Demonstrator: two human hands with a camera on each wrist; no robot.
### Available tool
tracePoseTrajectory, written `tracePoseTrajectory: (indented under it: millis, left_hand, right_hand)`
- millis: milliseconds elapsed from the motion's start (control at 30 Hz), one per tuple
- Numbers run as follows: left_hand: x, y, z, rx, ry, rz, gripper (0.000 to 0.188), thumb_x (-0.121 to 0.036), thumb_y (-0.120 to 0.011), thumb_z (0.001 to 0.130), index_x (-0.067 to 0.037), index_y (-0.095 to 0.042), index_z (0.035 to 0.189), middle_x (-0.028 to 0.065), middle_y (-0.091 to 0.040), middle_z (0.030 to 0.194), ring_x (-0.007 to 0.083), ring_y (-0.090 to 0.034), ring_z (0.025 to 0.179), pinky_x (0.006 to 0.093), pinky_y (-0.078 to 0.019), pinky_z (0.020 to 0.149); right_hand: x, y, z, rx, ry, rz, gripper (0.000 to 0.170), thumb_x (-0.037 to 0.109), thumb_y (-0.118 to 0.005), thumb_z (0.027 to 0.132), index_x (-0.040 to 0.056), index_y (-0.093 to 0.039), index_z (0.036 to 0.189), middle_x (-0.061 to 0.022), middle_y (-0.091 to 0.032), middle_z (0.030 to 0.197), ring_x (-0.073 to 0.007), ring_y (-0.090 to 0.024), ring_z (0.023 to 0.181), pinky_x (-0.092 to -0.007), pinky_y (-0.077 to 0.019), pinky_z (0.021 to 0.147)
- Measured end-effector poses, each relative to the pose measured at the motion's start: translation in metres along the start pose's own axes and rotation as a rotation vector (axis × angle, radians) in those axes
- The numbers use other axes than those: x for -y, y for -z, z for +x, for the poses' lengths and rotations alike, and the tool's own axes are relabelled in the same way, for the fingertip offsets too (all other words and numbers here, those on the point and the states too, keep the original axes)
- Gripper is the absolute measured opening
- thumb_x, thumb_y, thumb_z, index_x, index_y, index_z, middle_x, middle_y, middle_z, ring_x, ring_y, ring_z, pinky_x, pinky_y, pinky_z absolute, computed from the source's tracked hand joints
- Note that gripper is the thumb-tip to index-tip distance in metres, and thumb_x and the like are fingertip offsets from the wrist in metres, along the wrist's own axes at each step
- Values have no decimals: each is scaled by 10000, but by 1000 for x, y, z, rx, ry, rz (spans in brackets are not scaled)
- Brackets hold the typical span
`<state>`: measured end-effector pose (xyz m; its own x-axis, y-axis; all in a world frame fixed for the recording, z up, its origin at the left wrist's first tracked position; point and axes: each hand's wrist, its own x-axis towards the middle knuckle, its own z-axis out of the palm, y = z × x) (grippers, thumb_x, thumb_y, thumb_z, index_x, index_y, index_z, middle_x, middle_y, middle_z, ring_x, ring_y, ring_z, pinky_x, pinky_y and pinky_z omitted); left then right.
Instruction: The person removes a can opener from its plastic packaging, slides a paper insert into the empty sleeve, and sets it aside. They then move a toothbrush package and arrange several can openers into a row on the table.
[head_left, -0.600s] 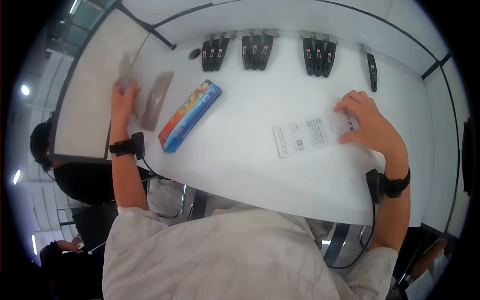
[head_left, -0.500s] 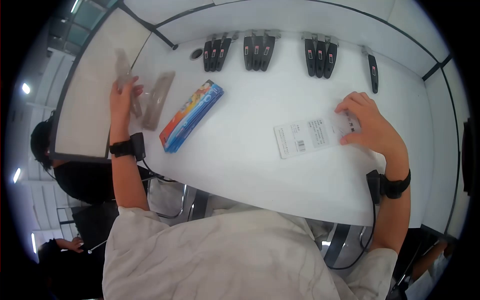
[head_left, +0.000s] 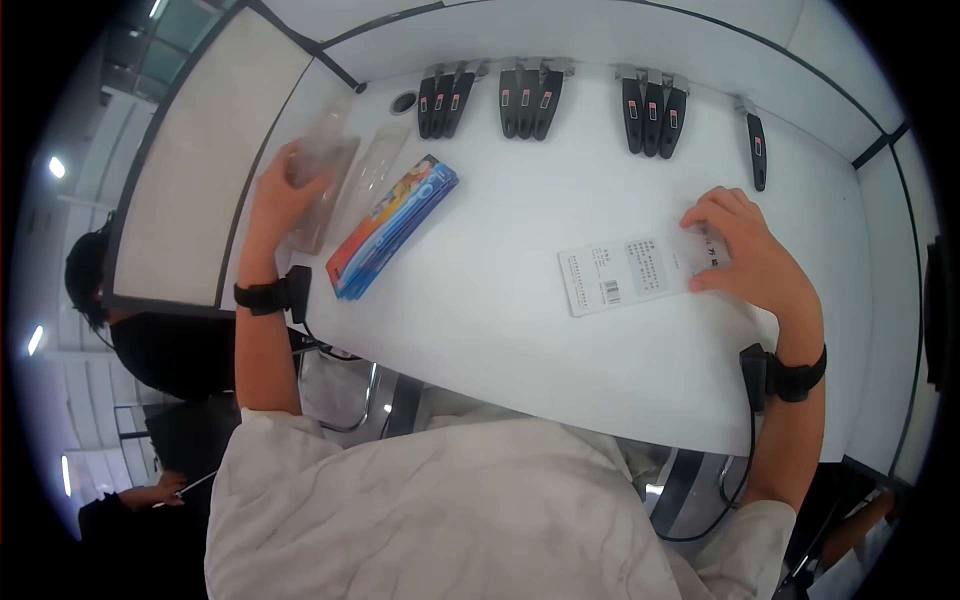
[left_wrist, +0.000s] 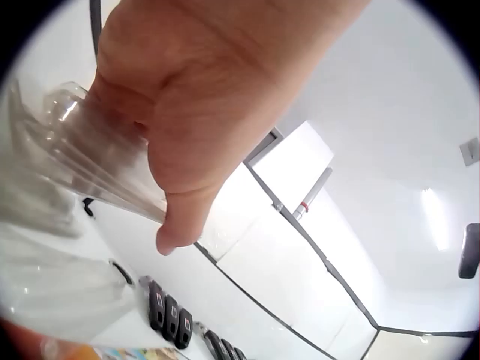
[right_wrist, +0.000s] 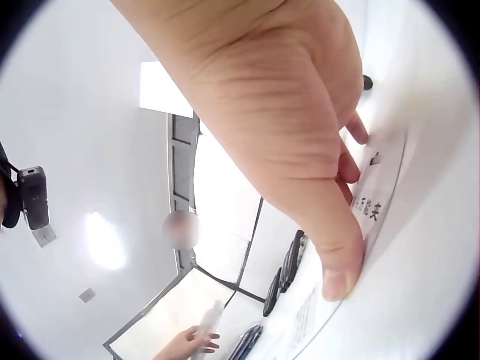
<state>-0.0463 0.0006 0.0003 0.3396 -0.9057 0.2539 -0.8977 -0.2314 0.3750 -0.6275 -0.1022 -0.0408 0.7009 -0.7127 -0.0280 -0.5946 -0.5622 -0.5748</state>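
My left hand (head_left: 285, 200) grips a long clear plastic shell (head_left: 325, 125), blurred, above the table's left side. In the left wrist view the thumb sticks out past the clear plastic (left_wrist: 112, 161). Under and beside this hand lie a greyish see-through shell (head_left: 322, 215) and another clear shell (head_left: 378, 165). My right hand (head_left: 745, 245) holds a flat clear plastic package (head_left: 620, 275) with printed text and a barcode at the table's right, thumb at its near edge and fingers at its far edge. In the right wrist view the thumb tip presses the package's printed side (right_wrist: 371, 206).
Colourful blue and orange flat packs (head_left: 395, 230) lie stacked left of the middle. Along the back wall lie black-handled tools (head_left: 530, 100) in groups, plus a single one (head_left: 757, 150) at the right. Panels (head_left: 210, 160) border the white table.
My left hand has moved right with the blurred shell, over the greyish one. A clear shell now shows beside the colourful packs. My right hand stays on the printed package.
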Motion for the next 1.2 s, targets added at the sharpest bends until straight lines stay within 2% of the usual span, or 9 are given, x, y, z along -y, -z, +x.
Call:
tracePoseTrajectory:
  millis: [333, 733, 833, 933, 1000, 1033, 1067, 1100, 1200]
  left_hand:
    - [-41, -45, 6, 209, 26, 137, 862, -391, -863, 767, 11, -529, 1453, 285, -688, 1275, 389, -707, 1140, 421, -571, 955]
    - [-58, -33, 7, 83, 100, 143, 777, -335, -828, 822, 10, -526, 1450, 270, -713, 1232, 379, -724, 1091, 430, -567, 928]
    - [-59, 7, -1, -41, 206, -198, 744, -393, -773, 877, -9, -530, 1467, 239, -707, 1272, 306, -706, 1118, 413, -579, 866]
    - [-57, 60, -30, 26, 7, -1155, 775, -467, -698, 929, -17, -476, 1520, 210, -628, 1403, 276, -642, 1167, 391, -566, 881]
    - [-64, 94, -64, -165, -17, -1531, 894, -533, -673, 918, -10, -375, 1579, 222, -519, 1484, 302, -591, 1200, 399, -545, 942]
    - [-25, 124, -73, 325, -230, -1813, 974, -514, -696, 893, 25, -295, 1598, 239, -473, 1482, 321, -573, 1195, 395, -522, 995]
    - [-23, 137, -89, -93, -317, -1652, 1003, -488, -701, 877, 50, -263, 1601, 280, -474, 1442, 313, -553, 1211, 399, -532, 981]
    - [-2, 159, -108, 5, -401, -1567, 963, -458, -660, 898, 82, -257, 1586, 301, -444, 1477, 308, -536, 1218, 398, -529, 983]
    - [-4, 189, -147, -832, -248, -1070, 819, -500, -474, 968, 99, -369, 1517, 267, -505, 1484, 313, -559, 1169, 395, -489, 1008]
  right_hand:
    - [1, 1, 0, -4, 10, -12, 651, 135, -933, 560, 111, -636, 1138, -49, -569, 1199, -283, -498, 1161, -391, -401, 1080]
    - [-3, -1, -1, -31, 42, -23, 645, 117, -921, 556, 108, -638, 1135, -53, -573, 1192, -284, -507, 1163, -391, -409, 1079]
    - [3, 0, 1, -30, 8, -26, 607, 84, -892, 563, 106, -639, 1115, -48, -581, 1154, -284, -523, 1145, -390, -402, 1086]
    - [13, 0, 2, -25, -27, -2, 586, 65, -874, 571, 103, -641, 1107, -49, -585, 1135, -287, -533, 1141, -388, -395, 1099]
    - [17, 0, 1, -35, -70, 22, 590, 65, -869, 575, 98, -642, 1118, -59, -581, 1143, -291, -534, 1154, -391, -391, 1115]
    - [14, -1, 1, -36, -50, 24, 593, 64, -867, 572, 96, -641, 1119, -59, -578, 1147, -293, -531, 1158, -391, -393, 1114]
    - [8, -2, 2, -35, -28, 26, 597, 64, -865, 568, 95, -640, 1121, -60, -575, 1152, -295, -528, 1162, -392, -395, 1112]
    - [5, -2, 3, -35, -2, 29, 601, 63, -863, 565, 94, -639, 1122, -61, -573, 1156, -297, -525, 1165, -392, -397, 1110]
    - [9, -1, 5, -15, -50, 2, 608, 49, -850, 557, 90, -631, 1123, -63, -564, 1173, -306, -514, 1180, -386, -399, 1106]
